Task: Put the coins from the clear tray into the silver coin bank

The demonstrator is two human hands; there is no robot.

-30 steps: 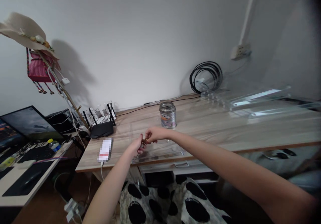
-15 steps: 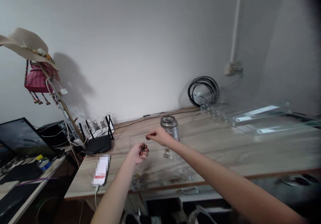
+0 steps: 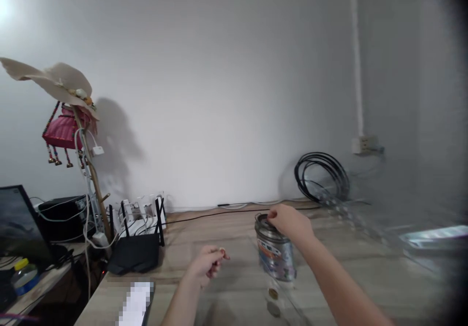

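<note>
A round metal tin point(image 3: 276, 258) with a printed label stands on the wooden table. My right hand point(image 3: 290, 223) is over its lid, thumb and fingers pinched together at the top. The coin that showed in that pinch earlier is hidden behind the fingers. Left of the tin, my left hand point(image 3: 209, 266) hovers above the table, its fingers curled around small coins that are mostly covered. Two coins lie in front of the tin, a brassy coin point(image 3: 273, 294) and a duller coin point(image 3: 273, 309), by some clear plastic.
A black router point(image 3: 135, 253) and a phone point(image 3: 136, 304) occupy the table's left side. Coiled black cable point(image 3: 321, 176) leans against the wall, beside clear plastic pieces point(image 3: 435, 238) on the right. A stand with a hat point(image 3: 62, 80) and pink bag point(image 3: 66, 131) rises at left.
My right hand has moved from near my left hand to the tin's lid. My left hand has turned and stays curled. The view has tilted up, so the tin appears lower.
</note>
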